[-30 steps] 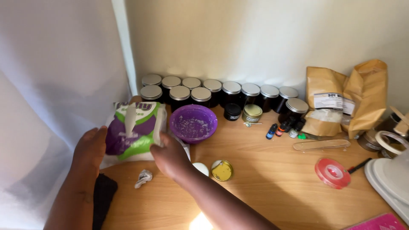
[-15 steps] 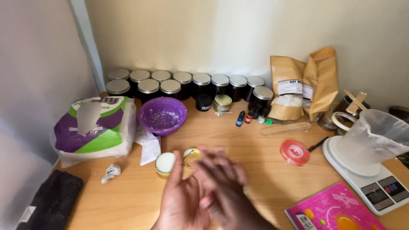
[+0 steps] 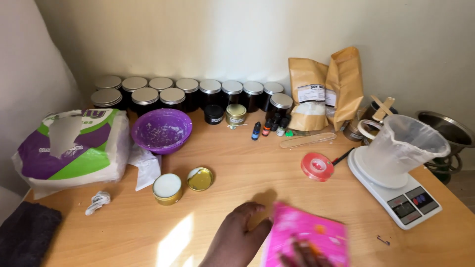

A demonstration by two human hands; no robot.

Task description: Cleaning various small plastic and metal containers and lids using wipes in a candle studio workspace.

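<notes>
A bright pink packet (image 3: 309, 232) is at the near edge of the wooden table (image 3: 237, 163), blurred. The fingertips of my right hand (image 3: 303, 255) curl over its lower part and grip it. My left hand (image 3: 237, 237) lies palm down just left of the packet, fingers apart, thumb against the packet's left edge. Beyond my hands stand a small gold tin of white wax (image 3: 166, 188) and its gold lid (image 3: 200, 178).
A purple bowl (image 3: 161, 130), a white, green and purple bag (image 3: 69, 148), rows of dark jars with silver lids (image 3: 188, 94), small dropper bottles (image 3: 269, 128), brown paper bags (image 3: 326, 89), a red tape roll (image 3: 316, 166), a white scale carrying a plastic jug (image 3: 403, 148), a dark cloth (image 3: 24, 232).
The view has swung right and steadied. My hands left the bag, which now lies at the left. The pink packet has shifted left along the near edge into my right hand.
</notes>
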